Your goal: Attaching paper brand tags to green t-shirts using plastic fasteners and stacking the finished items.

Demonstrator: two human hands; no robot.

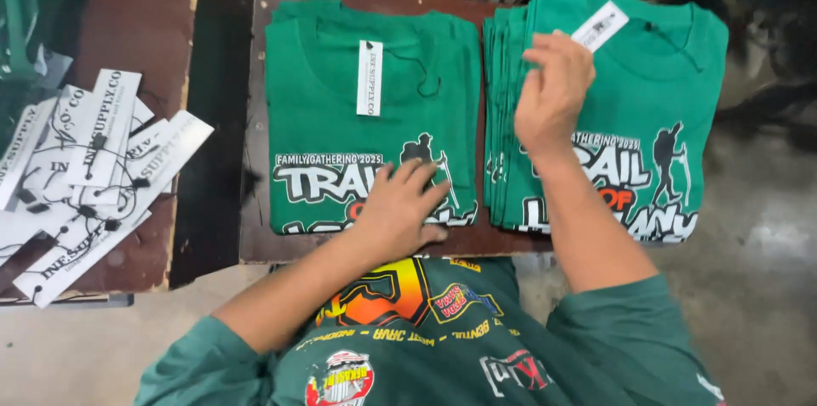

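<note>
Your left hand (400, 206) lies flat, fingers spread, on the left shirt stack (370, 108), gripping nothing. Your right hand (553, 95) is half open, fingertips on the right stack (647, 108). Both stacks sit on a brown board (255, 236). Loose tags (85, 176) cover a side table (140, 23); grey floor (757, 287) below.

Hands (400, 206) on folded green shirts (340, 117)

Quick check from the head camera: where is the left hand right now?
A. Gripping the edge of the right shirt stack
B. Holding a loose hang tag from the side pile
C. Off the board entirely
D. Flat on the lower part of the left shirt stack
D: the left hand lies palm down on the printed lower part of the left shirt stack, while the right hand is at the right shirt stack.
</note>
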